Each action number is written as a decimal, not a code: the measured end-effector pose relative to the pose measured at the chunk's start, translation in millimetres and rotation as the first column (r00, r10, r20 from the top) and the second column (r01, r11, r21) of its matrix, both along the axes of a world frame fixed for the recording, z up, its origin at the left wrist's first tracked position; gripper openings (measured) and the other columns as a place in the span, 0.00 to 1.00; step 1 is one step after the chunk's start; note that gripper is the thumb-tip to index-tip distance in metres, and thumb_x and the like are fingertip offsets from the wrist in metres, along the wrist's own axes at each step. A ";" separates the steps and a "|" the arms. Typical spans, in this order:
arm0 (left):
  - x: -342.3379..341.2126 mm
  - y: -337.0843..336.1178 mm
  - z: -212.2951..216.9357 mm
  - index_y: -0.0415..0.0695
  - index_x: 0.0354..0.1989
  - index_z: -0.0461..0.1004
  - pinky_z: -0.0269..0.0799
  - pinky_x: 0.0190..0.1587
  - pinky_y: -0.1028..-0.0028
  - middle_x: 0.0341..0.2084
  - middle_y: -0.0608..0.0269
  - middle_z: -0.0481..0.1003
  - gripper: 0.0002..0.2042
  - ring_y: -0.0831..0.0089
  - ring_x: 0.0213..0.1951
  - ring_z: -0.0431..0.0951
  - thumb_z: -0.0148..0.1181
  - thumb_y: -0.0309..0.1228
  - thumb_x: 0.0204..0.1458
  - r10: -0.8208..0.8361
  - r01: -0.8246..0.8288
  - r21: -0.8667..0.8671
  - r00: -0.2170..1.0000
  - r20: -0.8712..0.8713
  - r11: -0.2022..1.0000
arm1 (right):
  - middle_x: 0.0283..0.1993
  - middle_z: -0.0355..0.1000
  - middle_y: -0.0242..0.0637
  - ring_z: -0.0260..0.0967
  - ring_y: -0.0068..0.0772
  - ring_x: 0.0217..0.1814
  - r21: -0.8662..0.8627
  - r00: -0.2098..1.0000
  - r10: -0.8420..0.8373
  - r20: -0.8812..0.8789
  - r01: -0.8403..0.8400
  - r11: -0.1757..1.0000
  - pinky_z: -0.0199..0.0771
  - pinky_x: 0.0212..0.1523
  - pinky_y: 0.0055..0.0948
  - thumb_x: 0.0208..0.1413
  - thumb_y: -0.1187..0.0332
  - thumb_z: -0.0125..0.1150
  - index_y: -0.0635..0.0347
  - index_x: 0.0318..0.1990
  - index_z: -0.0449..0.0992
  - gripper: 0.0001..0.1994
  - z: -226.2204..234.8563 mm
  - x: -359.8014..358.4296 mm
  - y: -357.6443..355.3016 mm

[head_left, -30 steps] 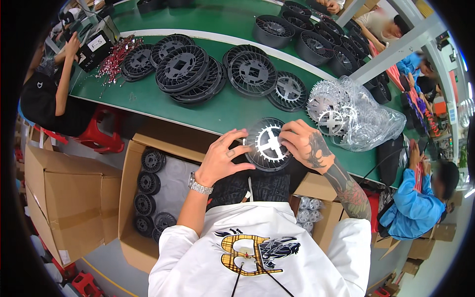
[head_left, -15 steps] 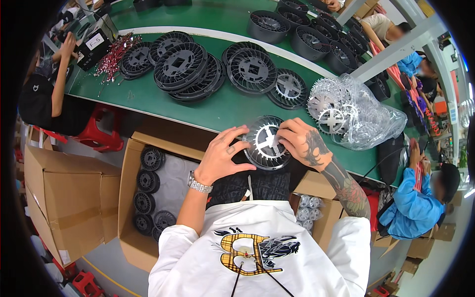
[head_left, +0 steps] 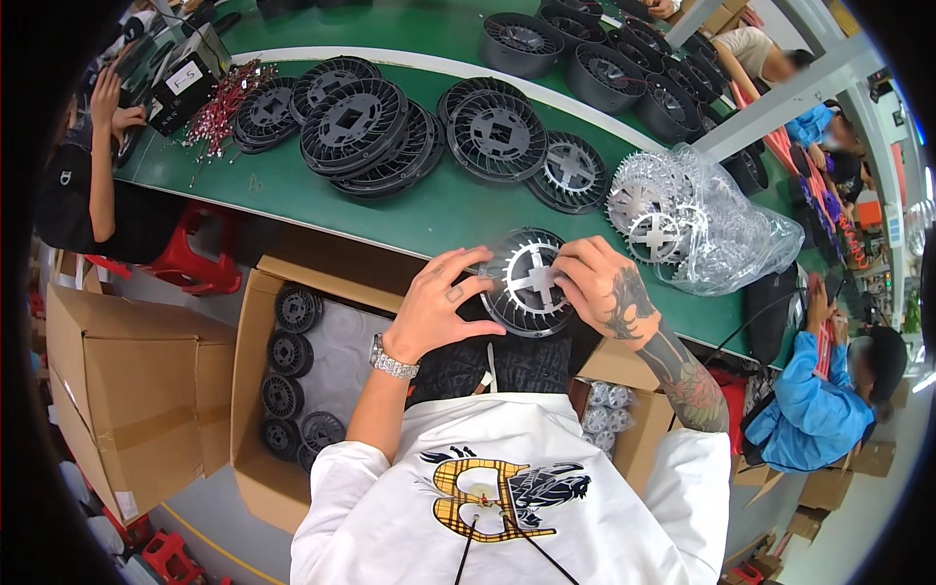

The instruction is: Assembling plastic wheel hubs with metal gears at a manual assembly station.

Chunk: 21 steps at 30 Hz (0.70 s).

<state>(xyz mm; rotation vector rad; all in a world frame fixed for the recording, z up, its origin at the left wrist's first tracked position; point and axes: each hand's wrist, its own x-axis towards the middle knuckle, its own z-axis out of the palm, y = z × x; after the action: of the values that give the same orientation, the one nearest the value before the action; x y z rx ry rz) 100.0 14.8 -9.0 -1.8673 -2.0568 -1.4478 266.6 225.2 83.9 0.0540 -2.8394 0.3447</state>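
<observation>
Over my lap at the table's near edge is a round black grille (head_left: 499,314) with radial slots. A silver toothed ring with a cross (head_left: 534,280) lies on its face. My left hand (head_left: 441,300), wearing a metal watch, holds the grille's left rim, with fingers above and the thumb below. From the right, my tattooed right hand (head_left: 597,283) bends its fingers onto the ring's right side; its fingertips are partly hidden. On the green table (head_left: 322,210) beyond are stacked black grilles (head_left: 353,127) and another grille with a silver ring fitted (head_left: 568,171).
A clear plastic bag of silver rings (head_left: 697,224) lies at the right. Black housings (head_left: 522,44) and red wires (head_left: 216,122) sit farther back. Cardboard boxes (head_left: 258,468) with black wheel-like parts and wrapped silver parts (head_left: 606,414) flank my lap. Co-workers sit at both sides.
The silver ring has turned on the grille, its cross now straighter. My right hand has shifted slightly right; the left hand stays put. A co-worker's hands at the left have moved.
</observation>
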 end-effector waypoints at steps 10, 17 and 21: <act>2.3 0.7 2.0 0.49 0.41 0.81 0.71 0.65 0.55 0.57 0.60 0.77 0.26 0.56 0.57 0.78 0.80 0.51 0.38 0.009 -0.009 -0.004 1.000 0.008 1.000 | 0.44 0.74 0.33 0.73 0.39 0.45 -0.018 0.999 -0.019 0.047 0.020 1.000 0.77 0.44 0.37 0.48 0.75 0.71 0.59 0.37 0.81 0.09 -8.7 -0.5 1.9; 1.4 1.3 0.1 0.48 0.40 0.80 0.71 0.65 0.55 0.57 0.60 0.76 0.26 0.56 0.57 0.79 0.80 0.51 0.38 0.017 -0.017 -0.002 1.000 0.002 1.000 | 0.43 0.76 0.31 0.73 0.38 0.45 -0.136 0.999 0.002 0.048 0.004 0.991 0.77 0.46 0.37 0.47 0.74 0.72 0.60 0.39 0.84 0.10 -22.2 1.4 9.9; 1.5 0.0 -2.9 0.49 0.40 0.80 0.71 0.65 0.55 0.57 0.60 0.76 0.26 0.56 0.56 0.79 0.80 0.52 0.37 0.028 -0.028 0.001 1.000 0.003 1.000 | 0.52 0.76 0.35 0.72 0.43 0.54 -0.139 0.987 0.008 0.162 0.015 0.990 0.73 0.56 0.41 0.49 0.69 0.72 0.58 0.45 0.84 0.14 -13.7 1.8 6.9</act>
<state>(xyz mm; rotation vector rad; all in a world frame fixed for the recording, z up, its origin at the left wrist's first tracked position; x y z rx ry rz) 101.5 14.8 -11.9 -1.8290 -2.0744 -1.4457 268.4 232.2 70.2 -0.0082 -2.9658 0.5713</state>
